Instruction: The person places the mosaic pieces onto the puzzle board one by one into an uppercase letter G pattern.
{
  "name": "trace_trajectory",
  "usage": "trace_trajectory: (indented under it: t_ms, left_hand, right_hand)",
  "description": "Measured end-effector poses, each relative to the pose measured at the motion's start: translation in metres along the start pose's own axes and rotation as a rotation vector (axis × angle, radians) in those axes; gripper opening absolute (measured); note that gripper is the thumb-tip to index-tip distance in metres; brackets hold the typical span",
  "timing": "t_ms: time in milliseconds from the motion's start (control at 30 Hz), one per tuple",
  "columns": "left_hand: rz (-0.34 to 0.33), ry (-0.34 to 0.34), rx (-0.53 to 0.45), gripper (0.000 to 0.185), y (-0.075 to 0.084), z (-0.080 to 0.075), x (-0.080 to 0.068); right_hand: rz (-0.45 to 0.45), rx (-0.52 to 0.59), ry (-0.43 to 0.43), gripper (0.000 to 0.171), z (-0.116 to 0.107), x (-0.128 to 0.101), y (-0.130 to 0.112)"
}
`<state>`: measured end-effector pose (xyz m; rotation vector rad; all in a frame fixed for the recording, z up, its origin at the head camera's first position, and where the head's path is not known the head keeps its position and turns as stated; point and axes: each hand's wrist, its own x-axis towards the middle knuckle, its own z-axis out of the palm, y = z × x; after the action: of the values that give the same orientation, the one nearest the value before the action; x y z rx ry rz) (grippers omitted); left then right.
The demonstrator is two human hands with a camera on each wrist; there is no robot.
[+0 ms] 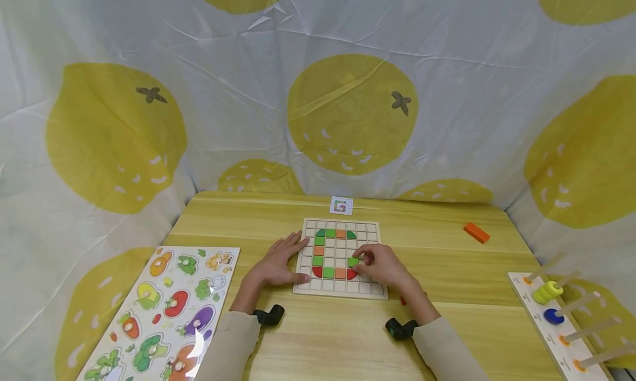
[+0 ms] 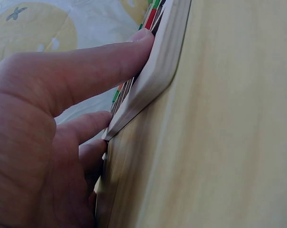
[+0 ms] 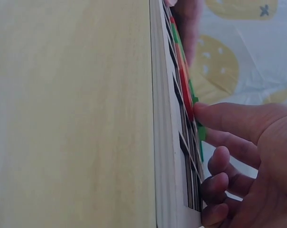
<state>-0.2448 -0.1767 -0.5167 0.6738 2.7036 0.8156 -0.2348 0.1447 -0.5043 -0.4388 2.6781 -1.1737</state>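
A square wooden grid board (image 1: pixel 369 287) lies on the table, with green, orange and red tiles set in some of its cells. Green corner pieces (image 1: pixel 350 234) are at the top of the pattern and red ones (image 1: pixel 317 271) at the bottom. With thumb and index finger my right hand (image 1: pixel 380 265) pinches a light green square tile (image 1: pixel 353 262) just above the lower right red piece; its other fingers curl near the board, as the right wrist view shows. My left hand (image 1: pixel 275 262) rests on the board's left edge, thumb (image 2: pixel 129 54) and fingers spread.
Behind the board lies a small pattern card (image 1: pixel 341 205). A vegetable puzzle board (image 1: pixel 166 298) is at the left, a peg stacker with rings (image 1: pixel 556 320) at the right. An orange block (image 1: pixel 476 232) lies back right; a red piece (image 1: pixel 403 300) shows beside my right forearm.
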Motion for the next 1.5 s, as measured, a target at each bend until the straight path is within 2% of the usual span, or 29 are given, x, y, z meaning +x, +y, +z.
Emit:
trace_trajectory:
  t_ms: [800,1100,1500]
  left_hand:
    - [0.005,-0.018,0.007,0.102,0.007,0.0,0.004]
    - [0.0,-0.01,0.0,0.102,0.004,0.0,0.002]
    - [-0.007,0.001,-0.009,0.101,0.004,-0.001,-0.001]
  right_hand:
    - [0.011,-0.004,0.015,0.012,-0.008,-0.007,0.003]
    - [0.029,0.027,0.049,0.012,-0.029,-0.024,0.013]
    - [-0.045,0.001,0.102,0.015,-0.061,-0.055,0.038]
